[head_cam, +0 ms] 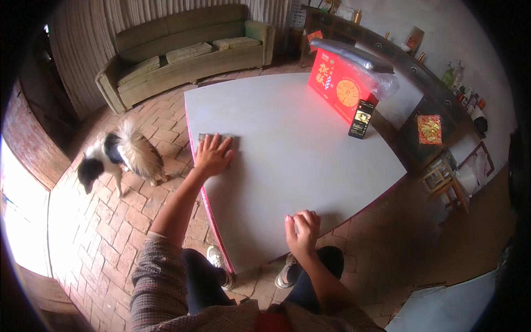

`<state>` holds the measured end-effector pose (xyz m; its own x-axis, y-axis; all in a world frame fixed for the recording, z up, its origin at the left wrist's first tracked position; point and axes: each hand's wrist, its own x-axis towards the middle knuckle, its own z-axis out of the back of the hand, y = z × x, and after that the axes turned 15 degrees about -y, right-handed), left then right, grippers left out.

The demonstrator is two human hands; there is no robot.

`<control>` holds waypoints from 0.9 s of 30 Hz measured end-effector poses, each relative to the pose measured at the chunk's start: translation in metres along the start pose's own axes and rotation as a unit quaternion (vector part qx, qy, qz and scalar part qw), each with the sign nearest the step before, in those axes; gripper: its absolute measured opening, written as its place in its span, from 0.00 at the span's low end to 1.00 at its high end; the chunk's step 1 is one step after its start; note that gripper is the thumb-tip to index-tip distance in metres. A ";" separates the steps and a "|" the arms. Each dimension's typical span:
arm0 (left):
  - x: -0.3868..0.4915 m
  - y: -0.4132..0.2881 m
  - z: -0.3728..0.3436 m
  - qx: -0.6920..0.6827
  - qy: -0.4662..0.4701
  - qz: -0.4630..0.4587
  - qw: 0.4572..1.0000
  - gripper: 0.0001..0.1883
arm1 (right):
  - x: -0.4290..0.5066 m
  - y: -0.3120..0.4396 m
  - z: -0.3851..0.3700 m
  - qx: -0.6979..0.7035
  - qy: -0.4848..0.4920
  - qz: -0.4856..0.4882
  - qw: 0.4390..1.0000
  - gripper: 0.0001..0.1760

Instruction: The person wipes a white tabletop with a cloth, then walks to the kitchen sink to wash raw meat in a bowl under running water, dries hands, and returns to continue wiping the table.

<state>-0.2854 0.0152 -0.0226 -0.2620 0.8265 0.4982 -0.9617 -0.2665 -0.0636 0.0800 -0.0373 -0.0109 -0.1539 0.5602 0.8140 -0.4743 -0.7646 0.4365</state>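
Observation:
My left hand (212,157) presses flat, fingers spread, on a greyish-brown cloth (235,143) near the left edge of a white tabletop (286,145). Most of the cloth is hidden beneath the palm and fingers. Above the table's near edge, my right hand (303,232) is loosely curled, and nothing shows in it. A smartphone (361,120) with a lit screen leans upright against a red printed carton (338,85) on the far right of the table. On top of the carton lies a dark padded item (352,54) with clear plastic wrap (383,85) beside it.
A black-and-white dog (120,155) stands on the brick floor (124,232) left of the table. Behind is a green sofa (186,50). A dark cabinet (386,50) bearing bottles runs along the right wall, with a wooden stool (452,193) nearby. Pink trim (213,226) edges the table.

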 end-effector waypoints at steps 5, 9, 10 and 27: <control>0.064 0.041 -0.030 0.035 0.054 0.073 0.995 0.33 | 0.007 -0.003 0.002 0.009 0.023 -0.009 1.000 0.09; 0.114 0.086 -0.057 0.076 0.074 0.147 0.983 0.33 | 0.015 0.000 0.001 0.026 0.025 -0.024 0.999 0.08; 0.127 0.093 -0.066 0.091 0.078 0.152 0.981 0.33 | 0.015 -0.001 0.001 0.033 0.029 -0.030 0.999 0.08; 0.207 -0.103 -0.106 0.005 0.065 -0.053 0.996 0.29 | 0.011 -0.005 -0.001 -0.013 0.089 -0.023 0.996 0.09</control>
<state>-0.2496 0.2665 -0.0050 -0.1670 0.9073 0.3860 -0.9840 -0.1783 -0.0067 0.0797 -0.0272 -0.0046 -0.2808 0.6443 0.7114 -0.5057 -0.7293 0.4608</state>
